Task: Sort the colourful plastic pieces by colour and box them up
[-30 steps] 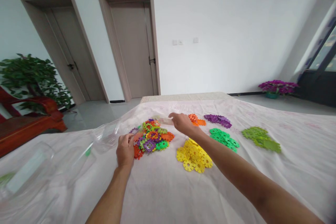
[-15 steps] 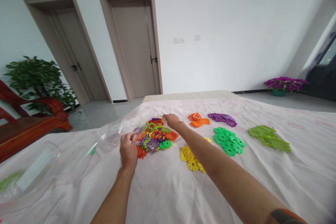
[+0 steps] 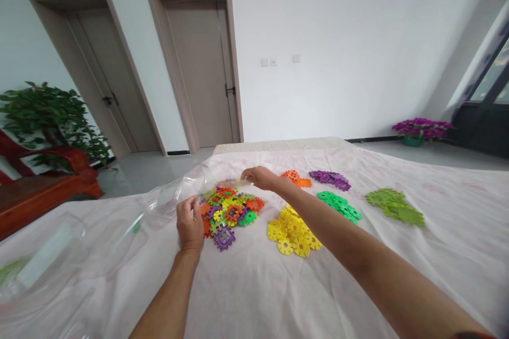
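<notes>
Pale cloth (image 3: 246, 296): multicolored pieces (image 3: 233, 211) heaped just right of left hand (image 3: 190, 225).

A mixed heap of notched orange, purple, yellow and green plastic pieces (image 3: 233, 214) lies on a pale, creased cloth (image 3: 238, 288), with the left hand (image 3: 190, 224), fingers curled, against its left edge and the right hand (image 3: 259, 177) at its far side, pinching a blurred, see-through plastic piece (image 3: 235, 183); right of the heap lie round yellow notched plastic discs (image 3: 294, 232), orange notched plastic pieces (image 3: 304, 183), dark purple notched plastic pieces (image 3: 331, 179), bright green plastic discs (image 3: 340, 205) and, farthest from it, lime-green notched plastic pieces (image 3: 393, 206), while clear plastic containers (image 3: 164, 201) are left of the heap
</notes>
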`<action>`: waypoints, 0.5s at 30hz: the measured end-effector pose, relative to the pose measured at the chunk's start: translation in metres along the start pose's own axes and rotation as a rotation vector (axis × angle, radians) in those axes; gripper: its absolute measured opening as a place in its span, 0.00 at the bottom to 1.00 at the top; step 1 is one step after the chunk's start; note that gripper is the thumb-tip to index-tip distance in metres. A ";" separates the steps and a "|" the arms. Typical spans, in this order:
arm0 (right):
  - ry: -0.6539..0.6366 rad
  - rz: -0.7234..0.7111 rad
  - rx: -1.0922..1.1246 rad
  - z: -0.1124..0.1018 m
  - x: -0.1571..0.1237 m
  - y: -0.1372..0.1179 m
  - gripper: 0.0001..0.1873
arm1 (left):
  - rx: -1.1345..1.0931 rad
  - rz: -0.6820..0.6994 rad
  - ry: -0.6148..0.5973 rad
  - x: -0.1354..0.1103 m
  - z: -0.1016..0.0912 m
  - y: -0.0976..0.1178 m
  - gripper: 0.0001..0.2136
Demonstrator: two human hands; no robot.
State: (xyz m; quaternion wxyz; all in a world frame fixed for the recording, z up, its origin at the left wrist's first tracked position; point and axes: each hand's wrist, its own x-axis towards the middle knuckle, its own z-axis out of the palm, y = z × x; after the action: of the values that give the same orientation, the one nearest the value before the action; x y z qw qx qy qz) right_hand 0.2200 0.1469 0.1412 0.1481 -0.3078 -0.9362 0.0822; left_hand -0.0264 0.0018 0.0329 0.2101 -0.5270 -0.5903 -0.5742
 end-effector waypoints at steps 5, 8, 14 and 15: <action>0.221 0.329 -0.077 -0.003 0.011 0.014 0.21 | -0.008 0.007 -0.025 -0.001 0.001 0.002 0.10; 0.219 0.449 -0.070 0.016 0.017 0.021 0.23 | -0.015 0.014 -0.036 -0.001 0.002 0.003 0.10; 0.072 0.382 -0.014 0.049 0.028 0.019 0.22 | -0.001 -0.003 -0.032 -0.001 0.001 0.001 0.10; 0.043 0.350 -0.005 0.049 0.029 0.019 0.22 | 0.000 -0.006 -0.032 -0.001 0.001 0.001 0.10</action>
State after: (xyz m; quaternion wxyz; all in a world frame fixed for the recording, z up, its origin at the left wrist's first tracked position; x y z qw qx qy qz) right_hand 0.1922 0.1759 0.0973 0.1508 -0.4683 -0.8651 0.0979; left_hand -0.0250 0.0027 0.0323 0.1989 -0.5345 -0.5949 -0.5664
